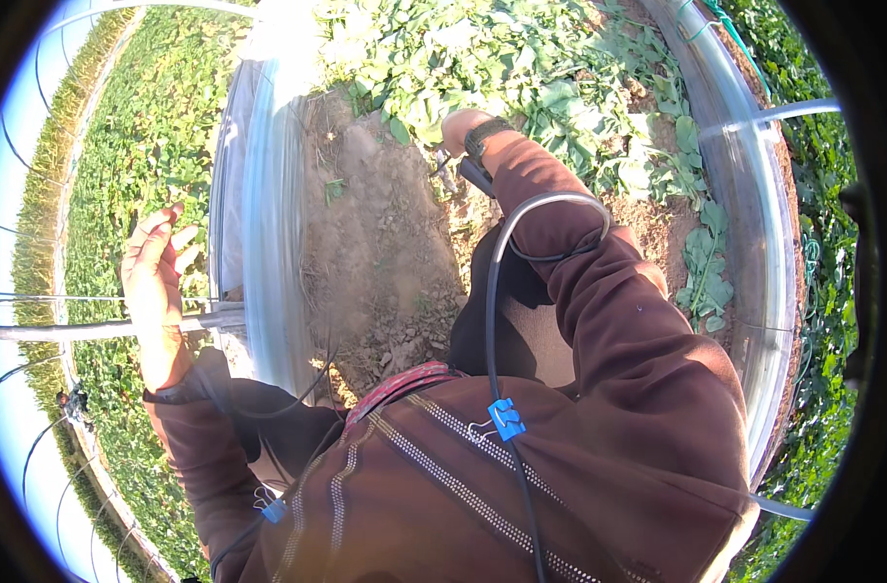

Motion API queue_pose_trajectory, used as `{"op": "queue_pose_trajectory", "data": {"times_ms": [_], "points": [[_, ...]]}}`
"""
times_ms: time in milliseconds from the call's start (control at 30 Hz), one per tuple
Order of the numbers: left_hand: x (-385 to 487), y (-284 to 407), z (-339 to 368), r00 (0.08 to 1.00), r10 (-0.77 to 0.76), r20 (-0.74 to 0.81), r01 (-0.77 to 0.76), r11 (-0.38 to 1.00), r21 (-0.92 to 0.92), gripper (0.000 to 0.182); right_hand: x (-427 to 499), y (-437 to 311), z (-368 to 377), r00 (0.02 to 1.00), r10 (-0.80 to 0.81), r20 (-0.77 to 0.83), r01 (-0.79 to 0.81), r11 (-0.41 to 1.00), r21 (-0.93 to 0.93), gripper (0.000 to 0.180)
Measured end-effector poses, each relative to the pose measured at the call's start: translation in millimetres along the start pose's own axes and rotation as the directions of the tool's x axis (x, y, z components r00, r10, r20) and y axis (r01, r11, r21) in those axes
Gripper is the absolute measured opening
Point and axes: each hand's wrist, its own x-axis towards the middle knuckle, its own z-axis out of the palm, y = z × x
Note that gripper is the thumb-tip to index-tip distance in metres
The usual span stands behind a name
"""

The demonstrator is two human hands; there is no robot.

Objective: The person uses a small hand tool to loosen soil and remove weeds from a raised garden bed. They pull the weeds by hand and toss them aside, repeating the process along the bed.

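Observation:
My left hand [154, 270] is raised at the left, palm partly up, fingers apart and slightly curled, with nothing in it. It is beside the rolled clear plastic sheeting [268, 218]. My right hand [464, 131] reaches forward to the near edge of the leafy green plants [501, 58], its fingers bent down and mostly hidden behind the wrist and bright leaves. A dark, rod-like piece [477, 177] shows under the right wrist; whether the hand holds it cannot be told. Bare, dry soil [378, 218] lies before me between the sheeting and my knee.
A hoop tube [210, 321] runs in from the left near my left forearm. More plastic sheeting [764, 291] lines the right side, with green cord [738, 44] at its top. A black cable [493, 306] loops round my right sleeve, held by a blue binder clip [507, 419]. Crops grow beyond both sides.

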Motion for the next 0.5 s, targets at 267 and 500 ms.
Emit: {"op": "queue_pose_trajectory", "data": {"times_ms": [267, 500], "points": [[-15.6, 28.1, 76.0, 0.973, 0.037, 0.228, -0.064, 0.991, 0.115, 0.023, -20.3, 53.0, 15.3, 0.988, -0.051, -0.144, 0.104, 0.917, 0.385, 0.041], [40.0, -20.8, 85.3, 0.942, -0.107, 0.317, 0.096, 0.994, 0.051, 0.019, 0.0, 59.9, 53.8, 0.993, 0.068, -0.095, -0.024, 0.914, 0.406, 0.035]]}}
